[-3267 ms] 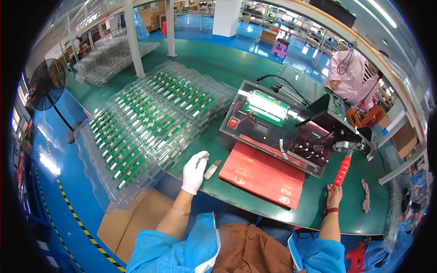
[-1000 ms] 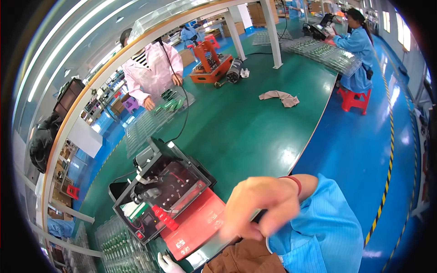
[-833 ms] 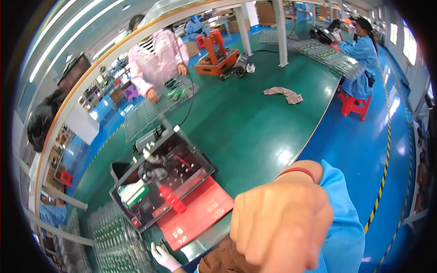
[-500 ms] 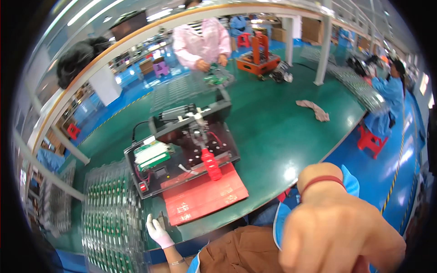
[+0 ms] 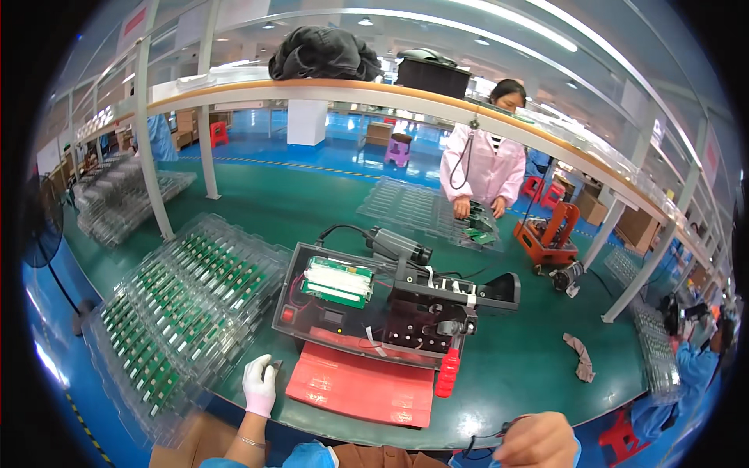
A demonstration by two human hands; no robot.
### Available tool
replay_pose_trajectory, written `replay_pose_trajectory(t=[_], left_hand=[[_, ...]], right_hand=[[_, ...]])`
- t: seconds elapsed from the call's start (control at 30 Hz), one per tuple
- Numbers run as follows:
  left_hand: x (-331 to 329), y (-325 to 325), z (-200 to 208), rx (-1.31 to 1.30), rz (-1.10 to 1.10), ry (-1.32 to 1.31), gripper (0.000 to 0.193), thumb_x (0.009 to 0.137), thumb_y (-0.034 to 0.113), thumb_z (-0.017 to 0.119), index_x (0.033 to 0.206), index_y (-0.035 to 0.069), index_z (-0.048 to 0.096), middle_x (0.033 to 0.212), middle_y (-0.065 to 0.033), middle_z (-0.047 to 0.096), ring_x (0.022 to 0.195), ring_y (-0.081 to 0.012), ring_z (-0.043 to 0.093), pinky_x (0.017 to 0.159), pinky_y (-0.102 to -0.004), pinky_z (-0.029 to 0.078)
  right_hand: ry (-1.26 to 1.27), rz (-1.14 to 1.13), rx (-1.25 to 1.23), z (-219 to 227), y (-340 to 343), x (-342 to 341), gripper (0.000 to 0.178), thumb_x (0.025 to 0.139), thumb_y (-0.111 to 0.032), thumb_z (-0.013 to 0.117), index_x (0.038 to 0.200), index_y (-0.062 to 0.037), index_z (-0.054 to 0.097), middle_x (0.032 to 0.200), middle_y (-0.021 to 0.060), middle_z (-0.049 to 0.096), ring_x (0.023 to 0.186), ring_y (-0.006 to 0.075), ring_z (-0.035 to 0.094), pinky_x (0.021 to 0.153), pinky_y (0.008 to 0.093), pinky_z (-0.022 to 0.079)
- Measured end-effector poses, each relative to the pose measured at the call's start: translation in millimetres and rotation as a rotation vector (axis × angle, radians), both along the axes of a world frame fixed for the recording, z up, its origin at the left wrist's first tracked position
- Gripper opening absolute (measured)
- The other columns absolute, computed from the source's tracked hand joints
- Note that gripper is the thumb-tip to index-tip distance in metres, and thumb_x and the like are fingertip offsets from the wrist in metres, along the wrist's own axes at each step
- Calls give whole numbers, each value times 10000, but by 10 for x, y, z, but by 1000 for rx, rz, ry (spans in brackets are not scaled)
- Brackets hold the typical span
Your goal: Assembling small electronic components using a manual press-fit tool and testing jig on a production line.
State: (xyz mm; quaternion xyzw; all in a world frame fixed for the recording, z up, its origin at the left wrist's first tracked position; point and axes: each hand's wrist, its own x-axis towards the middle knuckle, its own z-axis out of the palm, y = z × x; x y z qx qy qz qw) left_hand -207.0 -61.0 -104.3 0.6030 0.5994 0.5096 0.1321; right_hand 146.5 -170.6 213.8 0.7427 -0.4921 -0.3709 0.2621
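My left hand (image 5: 260,386), in a white glove, rests on the green table's near edge with its fingers stretched forward and slightly apart. A small dark grey piece (image 5: 277,364) lies beside its fingertips. My bare right hand (image 5: 538,439) is at the lower right edge with curled fingers; what they hold, if anything, is hidden. A thin black cable (image 5: 472,448) shows beside it. Between my hands stands a black bench fixture (image 5: 374,331) with a red-handled toggle clamp (image 5: 447,374). A green circuit board with a white top (image 5: 337,281) sits on its left part. Red padding (image 5: 359,388) lies in front.
Clear plastic trays (image 5: 187,288) of green boards lie at left. Across the table a person in pink (image 5: 484,168) handles boards over another tray (image 5: 402,204). An orange device (image 5: 550,238), a crumpled brown cloth (image 5: 579,357) and a shelf (image 5: 328,87) on posts are around.
The view has swung left and levelled. My right hand, large and near before, is now lower and farther away. My left hand stays at the table edge beside the grey piece.
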Motion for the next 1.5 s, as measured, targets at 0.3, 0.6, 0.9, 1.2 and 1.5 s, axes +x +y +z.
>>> replay_pose_trajectory(t=[0.3, 0.6, 0.9, 1.2, 1.5], left_hand=[[-10, 49, -87, 4, -6, 10, 271, 789, 24, 568, 1051, 7, 637, 1040, -133, 644, 940, -284, 594, 851, -335, 474], [-19, 101, -132, -14, -25, -2, 270, 800, 21, 569, 1061, 4, 635, 1034, -135, 640, 931, -284, 598, 845, -334, 476], [5, 109, -229, -6, 10, 90, 257, 841, 17, 551, 1085, -7, 631, 1033, -135, 637, 895, -257, 615, 823, -312, 489], [78, 126, -72, 115, 26, 196, 239, 802, 79, 593, 1024, 23, 661, 974, -104, 679, 865, -279, 610, 792, -331, 483], [51, 34, 0, 73, -16, 175, 236, 819, 119, 571, 1024, 40, 657, 992, -88, 688, 894, -284, 607, 833, -345, 475]], right_hand=[[1121, 701, 2017, -924, -202, 60, 201, 937, -243, 547, 1114, -157, 583, 673, 91, 585, 486, 180, 508, 602, 337, 527], [1191, 834, 2900, -929, -452, -369, 324, 943, -288, 544, 1263, -245, 522, 735, 128, 615, 518, 207, 531, 652, 366, 540], [960, 860, 2802, -698, -584, -234, 320, 939, -289, 547, 1247, -202, 534, 776, 148, 640, 567, 231, 561, 676, 374, 541], [1178, 992, 2563, -667, -613, -17, 323, 935, -289, 550, 1230, -158, 545, 818, 167, 664, 617, 256, 591, 700, 382, 542], [1140, 882, 1809, -226, 109, -994, 327, 942, -312, 524, 1154, -70, 577, 851, 180, 675, 644, 280, 608, 715, 396, 543]])
